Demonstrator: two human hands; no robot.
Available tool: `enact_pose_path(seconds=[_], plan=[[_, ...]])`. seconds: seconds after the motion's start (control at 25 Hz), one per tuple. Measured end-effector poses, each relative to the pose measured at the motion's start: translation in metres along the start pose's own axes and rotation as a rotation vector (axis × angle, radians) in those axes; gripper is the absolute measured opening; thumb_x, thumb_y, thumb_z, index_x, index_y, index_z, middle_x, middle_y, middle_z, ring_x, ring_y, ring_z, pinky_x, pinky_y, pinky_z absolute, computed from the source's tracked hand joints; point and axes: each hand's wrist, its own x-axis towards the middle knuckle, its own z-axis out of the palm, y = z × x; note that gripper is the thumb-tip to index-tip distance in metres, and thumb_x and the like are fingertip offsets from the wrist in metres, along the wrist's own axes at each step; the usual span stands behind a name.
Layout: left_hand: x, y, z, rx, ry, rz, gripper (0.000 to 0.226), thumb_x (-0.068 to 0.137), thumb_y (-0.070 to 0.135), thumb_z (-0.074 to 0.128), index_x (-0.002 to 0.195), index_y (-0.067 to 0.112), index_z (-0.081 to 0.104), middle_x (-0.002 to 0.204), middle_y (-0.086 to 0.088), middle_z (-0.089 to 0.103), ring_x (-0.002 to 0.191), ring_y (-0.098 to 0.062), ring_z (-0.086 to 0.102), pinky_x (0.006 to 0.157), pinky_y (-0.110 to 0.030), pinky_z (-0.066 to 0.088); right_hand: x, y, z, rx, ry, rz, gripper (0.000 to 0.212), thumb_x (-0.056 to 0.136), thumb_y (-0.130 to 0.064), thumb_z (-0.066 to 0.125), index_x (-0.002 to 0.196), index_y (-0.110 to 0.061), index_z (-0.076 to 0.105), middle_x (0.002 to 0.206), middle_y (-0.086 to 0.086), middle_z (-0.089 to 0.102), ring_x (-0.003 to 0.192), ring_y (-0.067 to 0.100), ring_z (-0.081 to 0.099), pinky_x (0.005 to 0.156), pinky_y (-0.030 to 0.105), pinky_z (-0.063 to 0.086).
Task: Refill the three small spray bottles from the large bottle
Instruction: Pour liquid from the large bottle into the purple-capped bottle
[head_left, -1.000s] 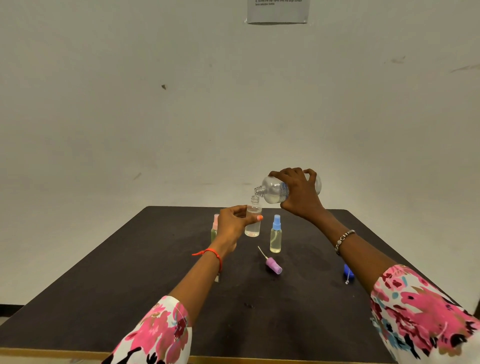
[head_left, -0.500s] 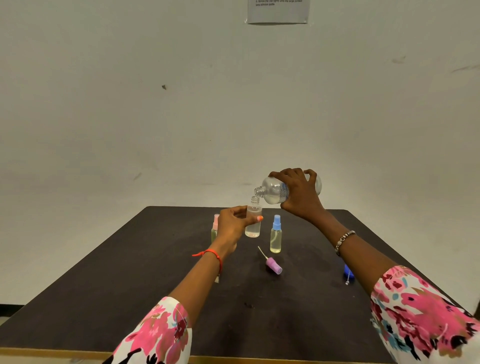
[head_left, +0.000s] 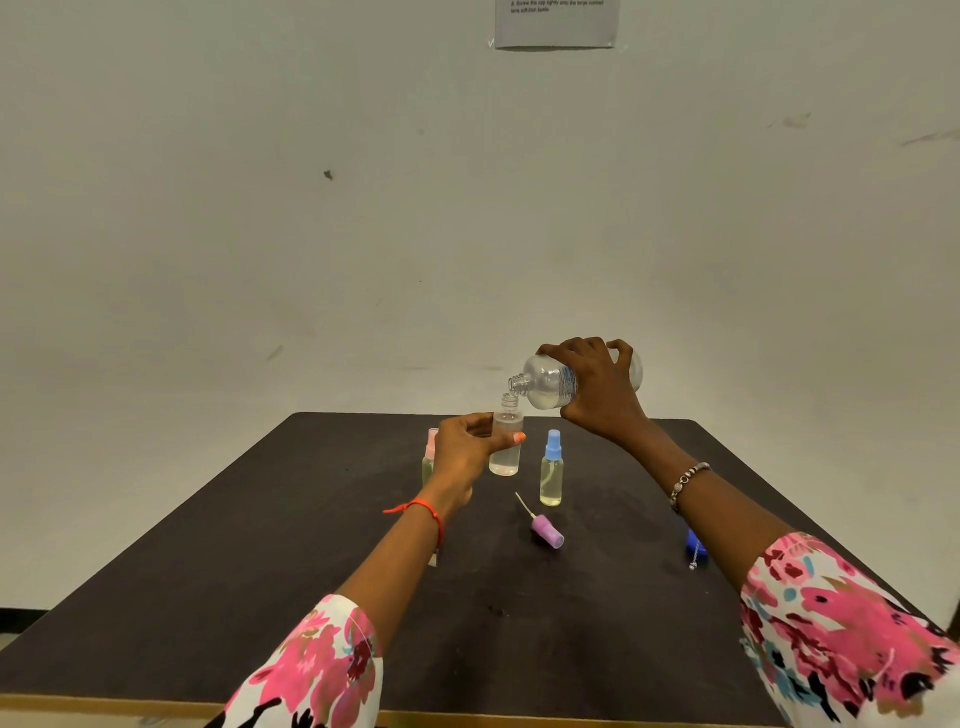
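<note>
I see the dark table (head_left: 260, 597). Right hand (head_left: 602, 395) grips the large bottle (head_left: 548, 384) from above. It is tipped sideways, mouth just over the uncapped small bottle (head_left: 505, 457). Left hand (head_left: 462, 452) curls round that one. Blue-capped bottle (head_left: 551, 470) upright just beside, pink-capped bottle (head_left: 430, 457) behind left hand. Purple spray cap (head_left: 545, 532) lying nearer me.

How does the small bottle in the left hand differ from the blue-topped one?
The held bottle is uncapped; the blue-topped bottle wears its sprayer. The left hand grips the held bottle; the blue-topped bottle stands untouched. The held bottle holds little liquid; the blue-topped bottle looks nearly full. Both are small, clear, upright.
</note>
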Motion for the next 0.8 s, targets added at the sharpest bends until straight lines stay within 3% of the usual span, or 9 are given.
enact_pose_path(seconds=[0.2,0.48,0.8], plan=[[-0.0009,0.0001,0.0002,-0.008,-0.005,0.013,0.048,0.073,0.003,0.072,0.119,0.002,0.059,0.123,-0.015,0.062,0.099,-0.013,0.054,0.088,-0.026,0.044,-0.0009,-0.0012,-0.0014,0.019,0.006,0.001,0.067,0.062,-0.007,0.071,0.124,-0.021,0.053,0.118,0.008,0.059,0.116,0.028,0.048,0.100,0.048,0.019],[-0.0010,0.0001,-0.0004,-0.013,-0.004,0.009,0.049,0.073,0.003,0.073,0.120,0.002,0.058,0.122,-0.014,0.062,0.106,-0.018,0.057,0.089,-0.027,0.045,-0.0012,-0.0005,-0.0012,0.015,0.004,-0.002,0.067,0.061,-0.008,0.071,0.124,-0.021,0.052,0.118,0.008,0.059,0.116,0.028,0.049,0.100,0.049,0.019],[-0.0003,-0.0003,-0.0006,-0.014,-0.009,0.013,0.048,0.073,0.003,0.073,0.119,0.002,0.059,0.122,-0.014,0.062,0.100,-0.015,0.056,0.088,-0.026,0.045,-0.0004,-0.0002,-0.0012,0.004,-0.014,-0.006,0.067,0.063,-0.010,0.072,0.126,-0.022,0.051,0.121,0.007,0.058,0.118,0.027,0.047,0.101,0.048,0.018]])
